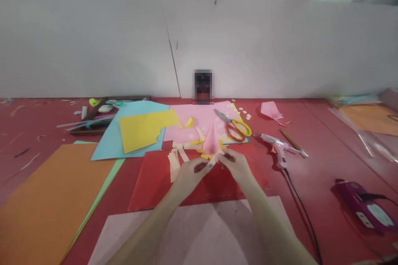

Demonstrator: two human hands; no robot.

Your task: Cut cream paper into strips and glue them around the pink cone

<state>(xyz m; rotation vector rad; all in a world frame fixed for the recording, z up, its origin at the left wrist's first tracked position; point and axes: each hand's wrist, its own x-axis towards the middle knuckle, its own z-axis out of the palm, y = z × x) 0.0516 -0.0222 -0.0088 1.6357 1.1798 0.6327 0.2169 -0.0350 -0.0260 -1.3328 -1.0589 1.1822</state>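
Observation:
My left hand (192, 174) and my right hand (236, 166) pinch a short cream paper strip (216, 157) between them, one at each end. Just beyond my fingers stands a pink paper cone (212, 140) with yellow scalloped paper (196, 142) around its base. Several loose cream strips (174, 165) lie left of the cone, partly on the red board (152, 188) under my hands. Scissors (238, 127) with one red and one yellow handle rest on pink paper (178, 133), right of the cone's tip.
To the right lie a hot glue gun (280, 149) with a black cord, a brown stick (292, 143) and a purple power strip (365, 205). Yellow (139, 130), blue (107, 143) and orange sheets (59, 186) spread leftward. A white partition (93, 37) closes off the back.

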